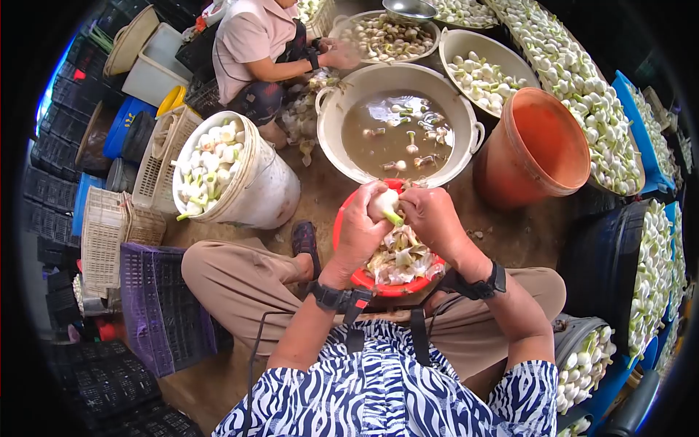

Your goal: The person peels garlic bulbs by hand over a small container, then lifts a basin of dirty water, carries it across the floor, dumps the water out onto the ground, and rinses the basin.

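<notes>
A white garlic bulb [384, 205] with a short green stem is gripped in my left hand [358, 227], fingers wrapped round its side. My right hand [437, 221] is closed in a pinch against the bulb's right side; its fingertips are partly hidden. Both hands are over a red basin [339, 227]. Inside that basin lies a heap of papery garlic peelings [400, 256]. Just beyond it stands a large pale tub [336, 138] of murky water, where several garlic bulbs [412, 143] float.
A white bucket [266, 186] full of garlic stands at left, an orange bucket [502, 149] at right. A co-worker [251, 51] sits at the upper left. Tubs of garlic [480, 79] and a long garlic pile [575, 80] line the right. Crates [156, 298] stack up at left.
</notes>
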A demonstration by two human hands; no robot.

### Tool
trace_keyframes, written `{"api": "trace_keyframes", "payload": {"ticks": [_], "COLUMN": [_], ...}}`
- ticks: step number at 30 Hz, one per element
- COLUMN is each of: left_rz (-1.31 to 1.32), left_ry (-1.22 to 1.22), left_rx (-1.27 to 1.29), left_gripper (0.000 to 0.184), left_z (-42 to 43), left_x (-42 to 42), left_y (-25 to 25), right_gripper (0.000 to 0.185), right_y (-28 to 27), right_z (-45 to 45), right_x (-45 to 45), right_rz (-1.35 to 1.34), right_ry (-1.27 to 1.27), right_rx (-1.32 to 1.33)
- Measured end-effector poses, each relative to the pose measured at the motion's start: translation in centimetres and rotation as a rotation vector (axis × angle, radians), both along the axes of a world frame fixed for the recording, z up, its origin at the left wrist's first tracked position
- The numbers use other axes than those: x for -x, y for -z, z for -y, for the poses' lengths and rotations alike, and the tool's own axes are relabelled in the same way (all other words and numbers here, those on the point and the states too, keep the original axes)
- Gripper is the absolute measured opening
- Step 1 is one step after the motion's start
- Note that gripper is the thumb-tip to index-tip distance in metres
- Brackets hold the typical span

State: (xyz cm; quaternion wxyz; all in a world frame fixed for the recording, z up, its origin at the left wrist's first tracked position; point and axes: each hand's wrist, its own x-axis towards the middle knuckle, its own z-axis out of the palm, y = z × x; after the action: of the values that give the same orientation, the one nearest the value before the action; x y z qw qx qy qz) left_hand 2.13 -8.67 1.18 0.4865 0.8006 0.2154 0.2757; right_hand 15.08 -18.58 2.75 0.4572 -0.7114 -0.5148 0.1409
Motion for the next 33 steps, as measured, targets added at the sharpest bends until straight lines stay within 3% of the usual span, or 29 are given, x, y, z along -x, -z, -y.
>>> {"api": "trace_keyframes", "payload": {"ticks": [1,3,5,6,8,10,12,14,16,17,18,21,22,24,25,26,28,30,31,32,33], "left_rz": [0.004,0.008,0.276,0.279,0.578,0.581,0.643,0.577,0.52,0.504,0.501,0.592,0.608,0.52,0.544,0.546,0.53,0.412,0.342,0.463,0.369], "left_ry": [0.017,0.039,0.068,0.062,0.223,0.265,0.389,0.289,0.233,0.188,0.192,0.219,0.213,0.131,0.108,0.124,0.047,-0.009,0.157,0.341,0.443], "left_rx": [-0.048,-0.1,0.156,0.143,0.874,0.991,1.347,1.239,1.143,1.083,1.091,1.452,1.435,1.466,1.51,1.519,1.484,1.262,0.978,1.201,1.156], "left_gripper": [0.049,0.051,0.054,0.054,0.056,0.052,0.049,0.048,0.051,0.047,0.047,0.043,0.043,0.041,0.037,0.037,0.03,0.027,0.029,0.044,0.07], "left_z": [-0.1,-0.2,-0.4,-0.6,-1.3,-2.4,-3.0,-2.3,-1.6,-1.1,-0.6,-1.2,-1.7,-2.7,-3.2,-4.1,-5.3,-5.3,-4.4,-2.9,-1.2], "left_x": [0.0,0.0,0.0,-0.1,-0.1,0.4,0.8,0.7,-0.1,-0.5,-0.8,-0.9,-0.9,-0.6,-0.4,-0.3,-1.2,-4.5,-7.4,-10.4,-12.9], "left_y": [-0.1,-0.1,-0.1,-0.2,-0.4,0.6,2.1,1.6,1.7,1.9,2.0,4.1,3.1,1.6,1.6,2.5,5.4,4.2,2.8,-0.2,-3.6], "right_gripper": [0.013,0.015,0.013,0.01,0.01,0.011,0.011,0.013,0.014,0.015,0.015,0.009,0.009,0.01,0.012,0.014,0.008,0.016,0.021,0.02,0.019], "right_y": [0.4,0.9,2.2,4.1,8.7,7.8,4.8,1.1,-1.1,-0.5,0.4,1.3,1.7,3.5,4.7,5.9,6.1,7.0,7.9,8.4,7.9], "right_z": [0.0,0.0,-0.2,-0.1,0.4,0.4,0.2,0.3,0.0,-0.7,-0.8,-0.9,-0.5,0.1,0.1,0.7,0.9,0.9,0.8,0.9,0.9], "right_x": [0.0,0.0,-0.4,-0.4,0.3,0.6,-0.1,0.5,1.3,1.6,1.2,0.3,0.0,-0.1,0.6,0.5,1.0,1.3,1.6,1.6,1.7], "right_rz": [0.247,0.198,0.16,0.165,0.048,0.196,0.176,0.107,-0.351,-0.309,-0.309,-0.276,-0.271,-0.098,0.031,0.165,0.164,0.111,0.11,0.101,-0.097], "right_ry": [0.055,0.079,0.052,-0.002,-0.091,-0.082,-0.057,0.005,-0.012,0.001,0.008,-0.037,-0.057,-0.259,-0.276,-0.27,-0.181,-0.161,-0.153,-0.163,-0.217], "right_rx": [-0.043,-0.024,0.084,0.178,0.244,0.097,0.315,0.253,-0.097,-0.271,-0.266,-0.164,-0.173,0.154,0.193,0.244,0.154,0.086,0.153,0.14,0.114]}}
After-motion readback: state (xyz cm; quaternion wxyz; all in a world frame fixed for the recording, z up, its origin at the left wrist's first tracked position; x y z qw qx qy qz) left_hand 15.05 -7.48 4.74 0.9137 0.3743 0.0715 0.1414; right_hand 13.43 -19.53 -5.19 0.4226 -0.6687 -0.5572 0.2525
